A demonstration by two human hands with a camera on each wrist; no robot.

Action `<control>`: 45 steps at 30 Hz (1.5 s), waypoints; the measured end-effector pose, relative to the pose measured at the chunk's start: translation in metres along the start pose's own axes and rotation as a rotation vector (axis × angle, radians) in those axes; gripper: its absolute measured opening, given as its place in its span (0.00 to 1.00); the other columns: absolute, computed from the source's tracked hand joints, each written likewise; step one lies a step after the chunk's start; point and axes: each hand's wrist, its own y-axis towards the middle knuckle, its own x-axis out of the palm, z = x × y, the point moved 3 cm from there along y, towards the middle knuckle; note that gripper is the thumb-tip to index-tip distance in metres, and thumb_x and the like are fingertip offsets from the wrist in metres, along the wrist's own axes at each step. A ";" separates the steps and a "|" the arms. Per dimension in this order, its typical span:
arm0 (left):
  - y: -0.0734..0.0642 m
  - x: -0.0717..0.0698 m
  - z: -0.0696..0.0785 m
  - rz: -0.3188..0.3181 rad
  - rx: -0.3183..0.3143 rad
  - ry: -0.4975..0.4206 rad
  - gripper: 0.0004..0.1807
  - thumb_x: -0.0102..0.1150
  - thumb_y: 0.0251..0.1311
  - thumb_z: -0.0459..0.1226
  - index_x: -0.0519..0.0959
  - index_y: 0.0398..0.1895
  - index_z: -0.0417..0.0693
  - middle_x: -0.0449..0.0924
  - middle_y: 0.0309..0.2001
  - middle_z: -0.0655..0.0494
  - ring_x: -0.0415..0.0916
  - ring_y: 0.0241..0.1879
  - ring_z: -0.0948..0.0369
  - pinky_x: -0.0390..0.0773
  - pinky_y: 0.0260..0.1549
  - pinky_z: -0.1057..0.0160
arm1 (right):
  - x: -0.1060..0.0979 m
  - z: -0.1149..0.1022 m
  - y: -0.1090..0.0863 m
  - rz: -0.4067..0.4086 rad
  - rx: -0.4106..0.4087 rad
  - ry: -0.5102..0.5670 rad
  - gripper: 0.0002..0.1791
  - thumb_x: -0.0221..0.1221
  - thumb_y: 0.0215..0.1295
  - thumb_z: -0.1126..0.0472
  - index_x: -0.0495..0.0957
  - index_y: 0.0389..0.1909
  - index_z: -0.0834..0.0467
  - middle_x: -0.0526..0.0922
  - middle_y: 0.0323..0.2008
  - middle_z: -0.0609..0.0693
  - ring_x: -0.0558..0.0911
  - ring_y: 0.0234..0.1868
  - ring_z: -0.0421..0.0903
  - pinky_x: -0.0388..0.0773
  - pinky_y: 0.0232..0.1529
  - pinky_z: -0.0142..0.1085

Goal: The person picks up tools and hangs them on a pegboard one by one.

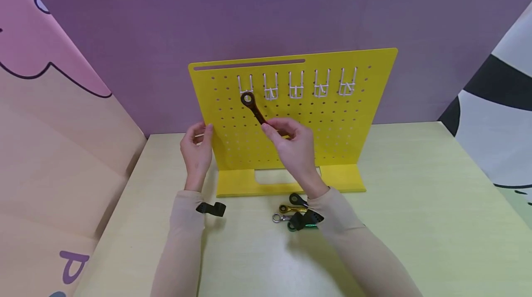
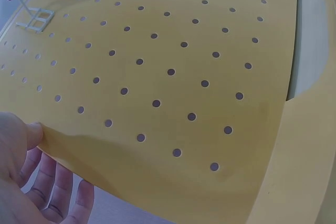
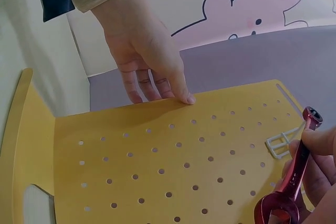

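The right sleeve [image 1: 342,218] and strap [image 1: 306,219] partly hide perhaps four wrenches [image 1: 293,209].

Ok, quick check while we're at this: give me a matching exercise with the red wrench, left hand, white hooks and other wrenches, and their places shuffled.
Things:
1. Red wrench
2. Left hand
3. White hooks
4. Other wrenches

Places:
A. On the table, in front of the board
B. In a row on the board's upper part
C. Held in the right hand
D. At the board's left edge

Pairs: 1-C, 2-D, 3-B, 4-A
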 end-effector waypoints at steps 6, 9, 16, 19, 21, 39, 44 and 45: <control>0.001 0.001 -0.001 0.008 0.012 0.000 0.15 0.65 0.74 0.40 0.84 0.54 0.37 0.85 0.44 0.48 0.76 0.39 0.59 0.75 0.37 0.73 | 0.002 0.001 0.002 0.003 -0.001 0.008 0.09 0.71 0.70 0.61 0.90 0.46 0.61 0.92 0.41 0.59 0.83 0.36 0.42 0.71 0.30 0.30; 0.001 0.001 -0.002 0.003 0.015 -0.003 0.15 0.65 0.74 0.40 0.84 0.54 0.36 0.85 0.44 0.48 0.76 0.40 0.57 0.75 0.36 0.73 | 0.003 0.002 0.003 0.005 0.005 0.010 0.09 0.71 0.70 0.61 0.90 0.46 0.61 0.92 0.41 0.59 0.83 0.36 0.42 0.71 0.30 0.30; 0.000 0.002 0.000 -0.011 0.000 -0.009 0.16 0.65 0.74 0.40 0.84 0.54 0.36 0.85 0.48 0.42 0.76 0.41 0.57 0.75 0.37 0.74 | 0.005 0.005 0.004 0.024 0.024 0.027 0.10 0.71 0.70 0.61 0.90 0.47 0.62 0.92 0.41 0.60 0.83 0.36 0.42 0.70 0.30 0.31; 0.000 0.002 0.000 -0.012 0.000 -0.001 0.16 0.65 0.75 0.40 0.85 0.55 0.36 0.85 0.49 0.41 0.76 0.40 0.60 0.76 0.37 0.75 | 0.006 0.006 0.006 0.031 0.036 0.036 0.10 0.71 0.70 0.61 0.90 0.47 0.62 0.92 0.42 0.60 0.83 0.37 0.42 0.71 0.32 0.32; -0.001 0.002 0.000 -0.017 0.003 0.005 0.16 0.65 0.75 0.41 0.84 0.55 0.36 0.85 0.50 0.41 0.76 0.40 0.61 0.76 0.37 0.75 | 0.007 0.007 0.007 0.030 0.049 0.042 0.10 0.71 0.70 0.60 0.89 0.47 0.61 0.92 0.42 0.60 0.83 0.37 0.43 0.72 0.35 0.32; 0.000 0.002 -0.002 -0.011 0.011 0.010 0.16 0.64 0.75 0.41 0.85 0.55 0.37 0.85 0.50 0.40 0.76 0.42 0.58 0.76 0.37 0.76 | 0.015 0.011 0.014 0.039 0.158 0.076 0.12 0.71 0.71 0.58 0.88 0.49 0.61 0.92 0.46 0.58 0.86 0.41 0.41 0.79 0.43 0.32; 0.001 0.001 -0.002 -0.021 0.008 0.002 0.16 0.64 0.75 0.41 0.85 0.55 0.36 0.84 0.50 0.40 0.76 0.42 0.59 0.76 0.37 0.75 | 0.018 0.015 0.015 0.041 0.172 0.092 0.12 0.71 0.70 0.58 0.88 0.49 0.60 0.92 0.46 0.58 0.88 0.43 0.45 0.80 0.43 0.31; 0.001 0.001 -0.002 -0.022 0.005 0.001 0.17 0.64 0.75 0.41 0.85 0.55 0.36 0.84 0.50 0.41 0.76 0.42 0.59 0.76 0.37 0.75 | 0.019 0.017 0.015 0.041 0.174 0.096 0.12 0.71 0.70 0.58 0.88 0.48 0.60 0.92 0.46 0.58 0.88 0.43 0.47 0.80 0.43 0.31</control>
